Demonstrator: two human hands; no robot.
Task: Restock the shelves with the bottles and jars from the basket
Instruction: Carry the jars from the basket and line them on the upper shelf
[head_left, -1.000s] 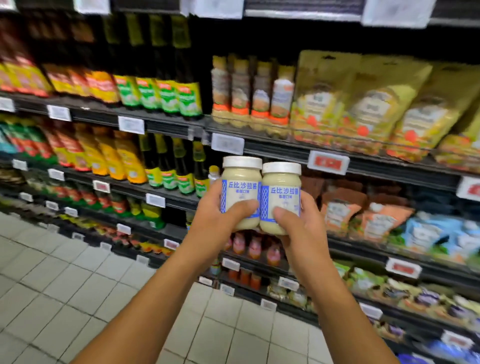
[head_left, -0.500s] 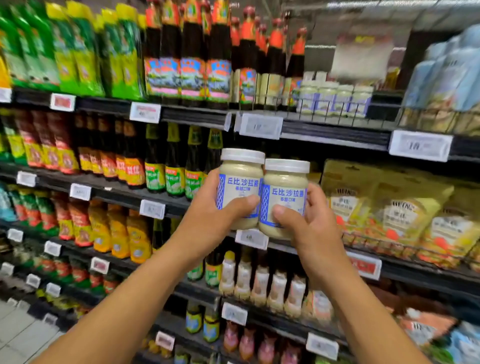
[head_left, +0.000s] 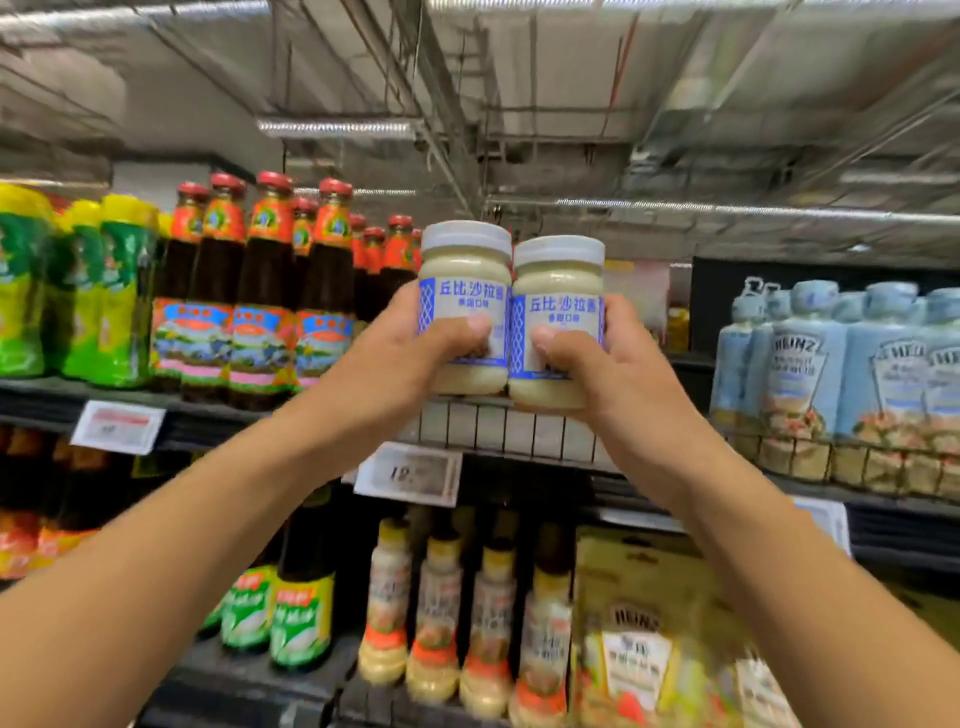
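Observation:
I hold two cream-coloured salad dressing jars with white lids and blue labels side by side, touching, in front of the top shelf. My left hand (head_left: 402, 358) grips the left jar (head_left: 465, 283) with the thumb across its label. My right hand (head_left: 605, 384) grips the right jar (head_left: 558, 291) the same way. Both jars are upright, just above the wire front rail of the top shelf (head_left: 498, 428). The basket is out of view.
Dark sauce bottles with red caps (head_left: 265, 291) stand left of the jars on the top shelf, green-yellow packs (head_left: 78, 291) further left. Pale blue Heinz pouches (head_left: 831, 374) fill the right. Below are dressing bottles (head_left: 441, 613), pouches (head_left: 644, 634) and a price tag (head_left: 410, 473).
Both hands have lifted the two jars upward, from the middle shelves to the level of the top shelf. The view has tilted up and now shows the ceiling.

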